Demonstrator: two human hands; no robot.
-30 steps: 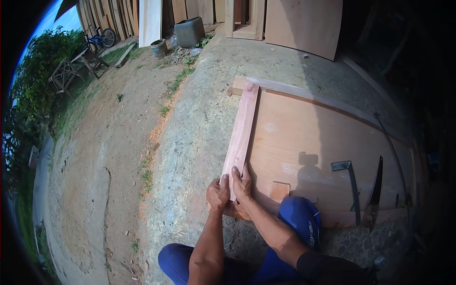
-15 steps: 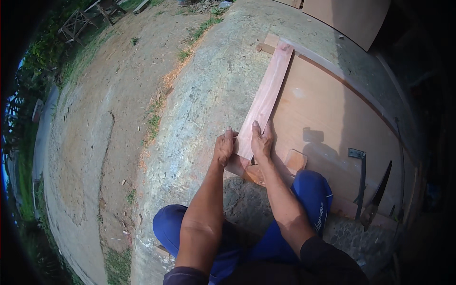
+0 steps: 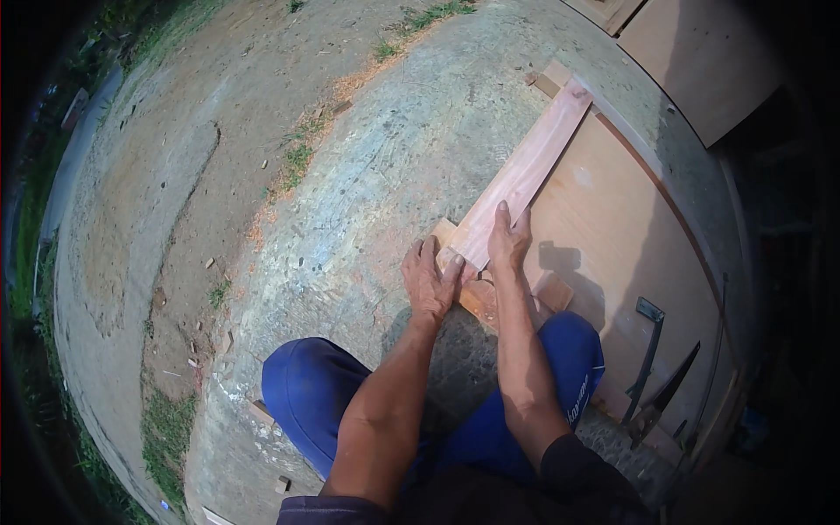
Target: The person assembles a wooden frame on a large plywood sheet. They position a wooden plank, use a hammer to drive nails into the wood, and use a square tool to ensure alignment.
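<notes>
The left hand (image 3: 429, 280), fingers parted, had shifted to the near end of the board (image 3: 527, 170) stretching ahead, seemingly steadying it; the right hand (image 3: 509, 241) stayed clamped on its edge, the panel (image 3: 608, 223) lying rightward.

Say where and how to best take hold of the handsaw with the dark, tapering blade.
Probably by the brown handle, from the person's near right: the handsaw lies with that end toward the person and narrows toward its far tip.
</notes>
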